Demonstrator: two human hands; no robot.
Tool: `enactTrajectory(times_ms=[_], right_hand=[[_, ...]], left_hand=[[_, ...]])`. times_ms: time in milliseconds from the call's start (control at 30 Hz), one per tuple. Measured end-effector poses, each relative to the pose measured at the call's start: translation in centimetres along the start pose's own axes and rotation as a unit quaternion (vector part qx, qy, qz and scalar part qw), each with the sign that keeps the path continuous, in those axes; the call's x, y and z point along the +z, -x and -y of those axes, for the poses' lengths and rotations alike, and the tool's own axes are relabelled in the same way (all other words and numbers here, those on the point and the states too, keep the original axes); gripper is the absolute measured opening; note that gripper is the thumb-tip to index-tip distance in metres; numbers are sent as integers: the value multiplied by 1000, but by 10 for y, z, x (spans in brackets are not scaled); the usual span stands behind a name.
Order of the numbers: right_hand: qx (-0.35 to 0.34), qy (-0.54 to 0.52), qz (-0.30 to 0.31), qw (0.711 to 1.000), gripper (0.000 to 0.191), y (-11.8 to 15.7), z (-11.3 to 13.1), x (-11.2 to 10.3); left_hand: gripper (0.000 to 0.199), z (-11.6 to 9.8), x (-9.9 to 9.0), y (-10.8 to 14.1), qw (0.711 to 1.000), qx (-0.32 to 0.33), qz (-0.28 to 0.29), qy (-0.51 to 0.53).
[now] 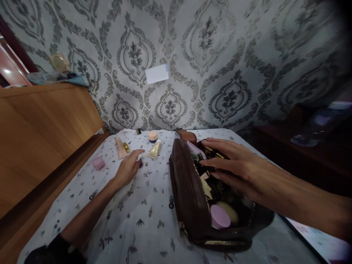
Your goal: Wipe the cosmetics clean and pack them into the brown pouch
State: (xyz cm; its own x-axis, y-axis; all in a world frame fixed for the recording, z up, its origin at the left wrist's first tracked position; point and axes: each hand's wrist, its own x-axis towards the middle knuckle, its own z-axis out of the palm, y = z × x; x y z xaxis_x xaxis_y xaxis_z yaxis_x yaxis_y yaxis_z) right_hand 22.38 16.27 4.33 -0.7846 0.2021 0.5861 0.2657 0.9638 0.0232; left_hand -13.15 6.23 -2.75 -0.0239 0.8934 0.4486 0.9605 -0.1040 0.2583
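A dark brown zippered makeup bag lies unzipped on the patterned sheet, packed with cosmetics. My right hand reaches over its opening with the fingers stretched apart; nothing shows in its grasp, though the fingertips are partly among the contents. Inside the bag are a pale purple round item and several gold and dark pieces. My left hand is closed around a small item with a white top and dark red lower part, down at the sheet. Near it lie a gold tube, a beige tube and a small gold bottle.
A round peach-lidded jar, a small black-and-gold piece and a pink item lie on the sheet. A wooden board borders the left side. At right, a clear bottle rests on dark furniture.
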Motion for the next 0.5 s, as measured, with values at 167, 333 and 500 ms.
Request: enactTrajectory(times_ms=[167, 333, 500], right_hand=[[-3, 5, -76, 997, 28, 17, 14, -17], [47, -2, -79, 996, 28, 52, 30, -34], [122, 5, -69, 990, 30, 86, 59, -50]], left_hand=[[36, 62, -2, -46, 987, -123, 33, -100], [36, 116, 7, -80, 954, -175, 154, -186], [37, 130, 20, -88, 935, -112, 244, -231]])
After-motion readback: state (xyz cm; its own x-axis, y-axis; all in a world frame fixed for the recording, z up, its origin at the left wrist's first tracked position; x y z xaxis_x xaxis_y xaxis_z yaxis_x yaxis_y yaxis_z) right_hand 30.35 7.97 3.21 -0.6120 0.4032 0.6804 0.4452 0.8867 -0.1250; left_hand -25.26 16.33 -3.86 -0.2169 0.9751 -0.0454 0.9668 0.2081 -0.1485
